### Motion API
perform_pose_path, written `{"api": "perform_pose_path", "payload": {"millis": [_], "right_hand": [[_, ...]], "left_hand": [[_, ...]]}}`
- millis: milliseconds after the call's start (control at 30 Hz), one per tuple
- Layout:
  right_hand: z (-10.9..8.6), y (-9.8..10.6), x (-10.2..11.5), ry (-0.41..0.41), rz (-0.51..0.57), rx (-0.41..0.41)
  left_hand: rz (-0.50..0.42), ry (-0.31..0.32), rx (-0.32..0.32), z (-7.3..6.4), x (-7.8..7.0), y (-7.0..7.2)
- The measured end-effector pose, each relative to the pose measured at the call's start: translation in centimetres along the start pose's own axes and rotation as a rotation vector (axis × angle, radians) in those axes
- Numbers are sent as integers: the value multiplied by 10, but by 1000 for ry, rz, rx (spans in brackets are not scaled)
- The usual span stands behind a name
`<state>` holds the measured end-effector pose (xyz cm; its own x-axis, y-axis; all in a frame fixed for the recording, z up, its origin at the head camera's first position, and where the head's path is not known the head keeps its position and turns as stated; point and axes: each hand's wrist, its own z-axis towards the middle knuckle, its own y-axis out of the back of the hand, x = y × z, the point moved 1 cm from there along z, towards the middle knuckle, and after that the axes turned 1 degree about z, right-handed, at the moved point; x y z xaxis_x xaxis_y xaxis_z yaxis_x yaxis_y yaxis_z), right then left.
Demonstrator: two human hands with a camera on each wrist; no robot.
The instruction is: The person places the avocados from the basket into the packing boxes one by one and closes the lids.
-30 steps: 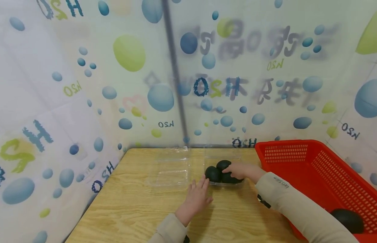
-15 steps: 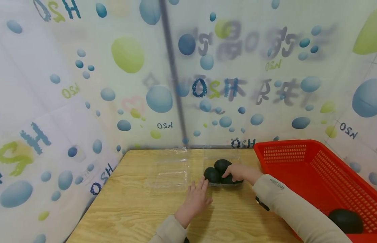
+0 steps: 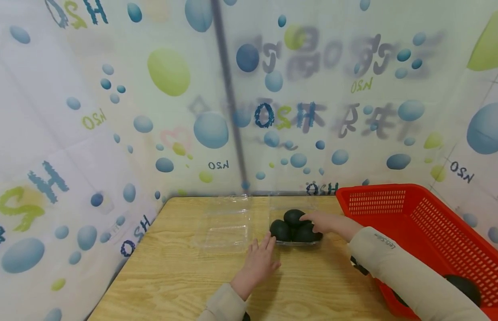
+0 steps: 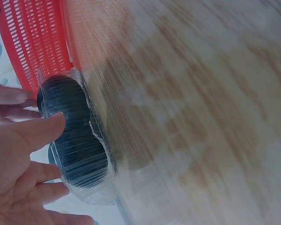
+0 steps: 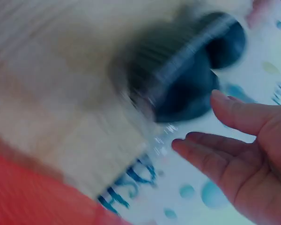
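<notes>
The right hand (image 3: 325, 223) has shifted rightward, grip released, though blur obscures any touch; just left, three dark avocados (image 3: 302, 232), nearest lying lengthwise sideways, fill a clear clamshell (image 3: 298, 244) on the counter (image 3: 172, 267), the left hand's (image 3: 258, 263) straight fingers at its near-left corner

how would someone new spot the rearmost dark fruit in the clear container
On the wooden table, just left of the red basket, find the open clear container with three dark fruits in it. Two of them sit side by side at its front edge; the rearmost fruit lies behind them, nearest the patterned backdrop.
</notes>
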<state>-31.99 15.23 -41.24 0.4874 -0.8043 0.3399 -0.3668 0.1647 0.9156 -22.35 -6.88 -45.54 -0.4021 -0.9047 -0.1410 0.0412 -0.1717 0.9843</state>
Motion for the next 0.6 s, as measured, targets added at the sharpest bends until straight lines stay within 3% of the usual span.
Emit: {"api": "perform_pose_path", "payload": {"millis": [133, 267, 433, 600], "right_hand": [[-38, 42, 19, 11, -18, -65], [-62, 66, 7, -16, 3, -110], [-93, 78, -18, -66, 43, -158], [-118, 74, -40, -84, 46, -173]], "left_hand": [[7, 0, -15, 0, -1, 1], [34, 3, -30, 0, -2, 1], [35, 4, -33, 0, -1, 0], [24, 3, -28, 0, -1, 0]]}}
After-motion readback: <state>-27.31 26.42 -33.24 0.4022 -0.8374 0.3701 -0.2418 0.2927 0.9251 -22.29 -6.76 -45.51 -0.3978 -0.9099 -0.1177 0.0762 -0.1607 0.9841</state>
